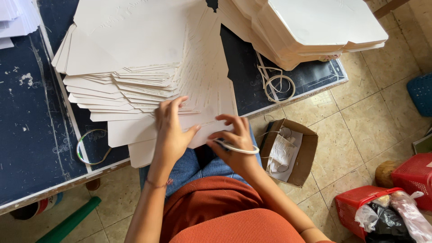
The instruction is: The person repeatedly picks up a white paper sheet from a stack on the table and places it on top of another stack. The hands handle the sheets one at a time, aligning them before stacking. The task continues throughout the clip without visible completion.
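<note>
A fanned stack of flat white cardboard sheets (135, 67) lies across the dark blue table (31, 135). My left hand (170, 132) rests on the nearest sheets at the table's front edge, fingers spread over them. My right hand (234, 141) is beside it, pinching the lower right corner of the same sheets. A white bangle (238, 149) circles that hand near the wrist. Below the hands are my blue jeans and orange top.
A second pile of folded white cartons (315, 27) sits at the table's far right, with white strap loops (279, 85) next to it. A wire ring (92, 146) lies at the left. On the tiled floor stand a brown cardboard box (306, 155) and red baskets (360, 202).
</note>
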